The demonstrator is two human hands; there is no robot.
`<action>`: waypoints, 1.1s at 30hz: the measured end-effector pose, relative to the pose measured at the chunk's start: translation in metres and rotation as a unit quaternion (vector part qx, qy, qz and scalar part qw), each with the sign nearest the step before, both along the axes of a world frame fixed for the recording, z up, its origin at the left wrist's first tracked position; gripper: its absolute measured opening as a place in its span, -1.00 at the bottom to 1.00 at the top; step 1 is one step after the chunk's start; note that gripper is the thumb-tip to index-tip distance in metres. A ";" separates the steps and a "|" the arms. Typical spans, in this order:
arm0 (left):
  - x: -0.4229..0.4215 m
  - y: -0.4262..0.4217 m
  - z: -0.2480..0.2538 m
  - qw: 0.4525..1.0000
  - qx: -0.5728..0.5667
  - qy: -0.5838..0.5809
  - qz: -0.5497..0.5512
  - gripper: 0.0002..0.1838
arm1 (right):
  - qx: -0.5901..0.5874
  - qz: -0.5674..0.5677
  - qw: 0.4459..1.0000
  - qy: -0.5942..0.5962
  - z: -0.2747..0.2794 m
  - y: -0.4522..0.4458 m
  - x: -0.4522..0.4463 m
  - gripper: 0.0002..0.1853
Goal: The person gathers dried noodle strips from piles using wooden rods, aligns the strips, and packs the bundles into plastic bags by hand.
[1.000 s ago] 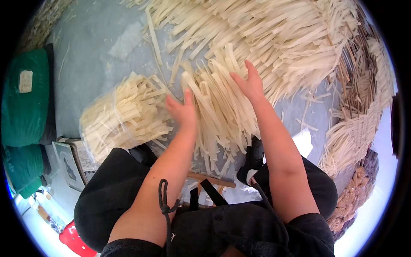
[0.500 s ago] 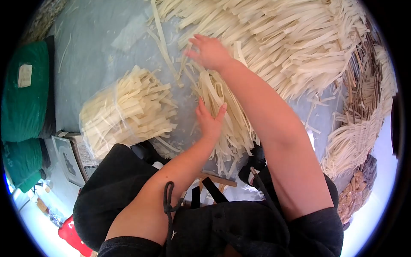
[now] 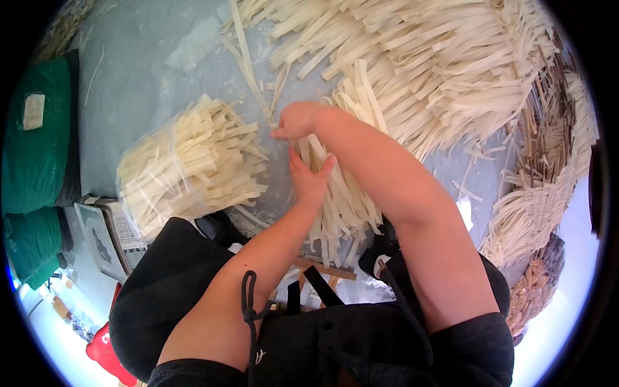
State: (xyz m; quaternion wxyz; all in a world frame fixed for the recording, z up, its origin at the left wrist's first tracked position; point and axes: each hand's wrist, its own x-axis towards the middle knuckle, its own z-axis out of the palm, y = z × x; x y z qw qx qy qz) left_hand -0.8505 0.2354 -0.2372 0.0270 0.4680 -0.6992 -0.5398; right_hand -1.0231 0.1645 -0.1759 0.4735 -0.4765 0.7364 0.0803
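My left hand (image 3: 308, 184) lies against the left side of a bunch of pale flat strips (image 3: 347, 200), thumb spread away from the fingers. Just above it, my right hand (image 3: 300, 120) is closed near the bunch's upper end. Whatever its fingers grip is hidden. Beyond my right forearm spreads a large mat of layered pale strips (image 3: 445, 71). To the left lies a thick bundle of similar strips (image 3: 200, 161), partly wrapped in clear plastic. A few loose strips (image 3: 244, 55) lie on the grey surface above my hands.
Green wrapped bags (image 3: 42, 145) stand at the far left, with a framed picture (image 3: 102, 238) below them. Brown stalks (image 3: 548, 122) and more strips line the right side. A wooden bar (image 3: 329, 267) shows between my legs. Something red (image 3: 109, 355) sits at lower left.
My right hand has come down toward my left hand, and its spread fingers have closed. My left hand has barely moved. More of the mat's edge now shows.
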 end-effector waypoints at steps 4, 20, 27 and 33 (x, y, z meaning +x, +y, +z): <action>0.000 -0.003 0.002 0.997 0.053 0.054 0.032 0.21 | -0.348 -0.215 0.886 0.219 -0.007 0.023 -0.067 -0.39; -0.009 -0.014 -0.020 0.996 0.042 0.073 0.020 0.20 | 0.027 -0.058 0.998 0.024 -0.005 0.079 -0.068 -0.32; -0.003 -0.020 -0.024 0.995 0.076 0.059 0.003 0.24 | -0.097 -0.186 0.975 0.078 -0.034 0.131 -0.077 -0.39; 0.012 -0.024 -0.030 0.991 0.115 0.064 0.029 0.24 | -0.218 -0.426 0.878 0.014 0.036 0.137 0.005 -0.60</action>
